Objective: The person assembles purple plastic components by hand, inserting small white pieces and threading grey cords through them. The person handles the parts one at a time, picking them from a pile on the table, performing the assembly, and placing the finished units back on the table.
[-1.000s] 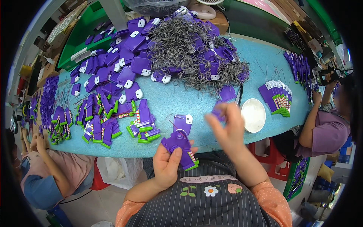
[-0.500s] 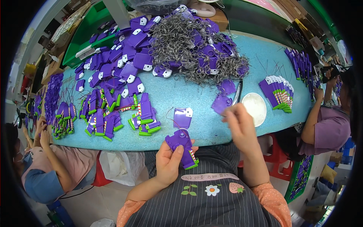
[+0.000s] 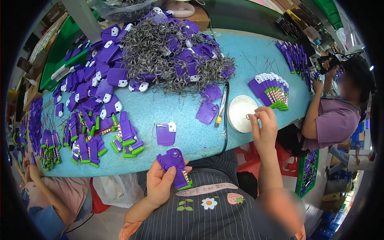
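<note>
My left hand (image 3: 162, 182) is closed around a purple plastic toy part (image 3: 173, 164) with a green end and a red-and-white striped edge; a thin wire loops at its top. Beside the white round dish (image 3: 239, 105), my right hand (image 3: 264, 128) pinches a small dark curled piece (image 3: 247, 117) over the dish's near right rim. Just beyond the left hand, a flat purple cover with a white corner (image 3: 165, 134) lies on the blue table, a thin red wire near it.
A heap of grey curly rings (image 3: 152, 52) lies over purple covers (image 3: 117, 75) at the back. Purple-green parts (image 3: 84, 146) sit at left; a fanned stack (image 3: 270, 91) is at right. A yellow-handled cutter (image 3: 219, 120) lies by the dish. A co-worker (image 3: 334, 116) sits at right, another at left.
The view has swung right, so the table's things appear farther left. My right hand has moved from the dish's left side to its near right rim. The left hand still holds the toy part.
</note>
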Motion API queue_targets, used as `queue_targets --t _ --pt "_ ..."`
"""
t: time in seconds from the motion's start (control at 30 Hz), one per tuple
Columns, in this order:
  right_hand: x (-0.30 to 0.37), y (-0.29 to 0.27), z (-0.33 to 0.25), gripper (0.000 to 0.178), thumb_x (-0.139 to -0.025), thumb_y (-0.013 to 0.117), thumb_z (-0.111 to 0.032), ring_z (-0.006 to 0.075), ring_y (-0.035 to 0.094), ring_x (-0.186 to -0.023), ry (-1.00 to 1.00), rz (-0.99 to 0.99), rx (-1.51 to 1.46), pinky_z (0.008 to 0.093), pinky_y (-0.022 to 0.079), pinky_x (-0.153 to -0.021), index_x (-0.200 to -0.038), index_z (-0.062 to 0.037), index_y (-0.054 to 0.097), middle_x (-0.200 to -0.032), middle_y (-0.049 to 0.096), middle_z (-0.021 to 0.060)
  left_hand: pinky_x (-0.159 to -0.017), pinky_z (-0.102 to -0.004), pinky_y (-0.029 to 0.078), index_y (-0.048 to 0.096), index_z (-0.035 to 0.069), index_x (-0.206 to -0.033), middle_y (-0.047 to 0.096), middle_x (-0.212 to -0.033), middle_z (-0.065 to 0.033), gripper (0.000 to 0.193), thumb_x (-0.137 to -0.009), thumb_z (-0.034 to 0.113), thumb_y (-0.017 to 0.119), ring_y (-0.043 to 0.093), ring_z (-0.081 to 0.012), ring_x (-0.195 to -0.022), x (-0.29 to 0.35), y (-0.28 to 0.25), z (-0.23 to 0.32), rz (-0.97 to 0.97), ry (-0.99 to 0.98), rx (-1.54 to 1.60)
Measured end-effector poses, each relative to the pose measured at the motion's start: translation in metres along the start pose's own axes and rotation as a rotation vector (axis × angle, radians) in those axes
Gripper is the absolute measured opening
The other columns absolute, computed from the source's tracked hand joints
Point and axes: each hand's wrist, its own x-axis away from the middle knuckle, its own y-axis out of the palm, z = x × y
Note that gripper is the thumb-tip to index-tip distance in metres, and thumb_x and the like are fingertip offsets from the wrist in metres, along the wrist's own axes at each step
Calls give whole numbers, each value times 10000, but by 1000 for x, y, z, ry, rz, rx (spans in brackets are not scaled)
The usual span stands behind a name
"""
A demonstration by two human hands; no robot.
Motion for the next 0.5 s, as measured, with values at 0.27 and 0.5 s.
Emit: queue_targets --t 0.27,0.5 --pt "15 -19 -39 84 -902 484 -86 239 540 -773 198 96 -472 308 446 -708 -862 -25 526 -873 530 113 -840 -411 511 336 -23 -1286 560 -1113 -223 411 -900 46 461 614 -305 -956 -9 18 0 -60 -14 -54" --pt "18 12 -94 122 -923 496 -129 171 503 -837 117 -75 -1068 275 419 -727 -880 -16 508 -976 517 102 -826 -290 444 436 -15 -1205 555 -1058 -95 315 -896 22 476 544 -167 -914 -23 41 7 -103 88 -187"
